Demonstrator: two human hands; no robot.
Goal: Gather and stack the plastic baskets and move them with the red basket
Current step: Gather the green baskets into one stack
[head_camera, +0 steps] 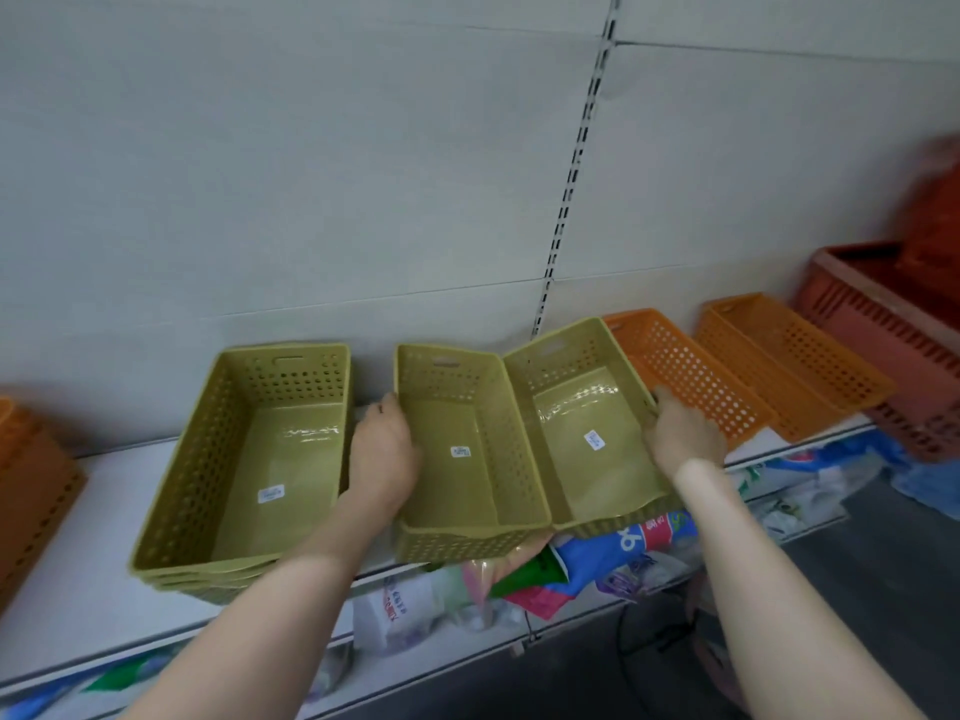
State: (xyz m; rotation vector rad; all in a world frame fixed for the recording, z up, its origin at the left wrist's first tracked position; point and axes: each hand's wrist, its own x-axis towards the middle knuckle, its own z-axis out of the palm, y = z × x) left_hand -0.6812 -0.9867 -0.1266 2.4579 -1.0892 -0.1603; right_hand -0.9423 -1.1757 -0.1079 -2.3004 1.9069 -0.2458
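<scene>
Both hands (384, 454) gripping green baskets' (467, 459) outer walls

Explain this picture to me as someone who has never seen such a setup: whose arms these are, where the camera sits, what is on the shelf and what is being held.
There is no machine here. A person wears a wide-angle camera on the head, looking forward and down, so the two bare arms are their own.

On the white shelf lie perforated plastic baskets: a green stack at left, two more green baskets in the middle, orange baskets to the right, and a red basket at far right. Another orange one shows at the left edge.

The left hand grips the left wall of the middle green basket. The right hand holds the right rim of the tilted green basket beside it. Colourful bags lie below the shelf.
</scene>
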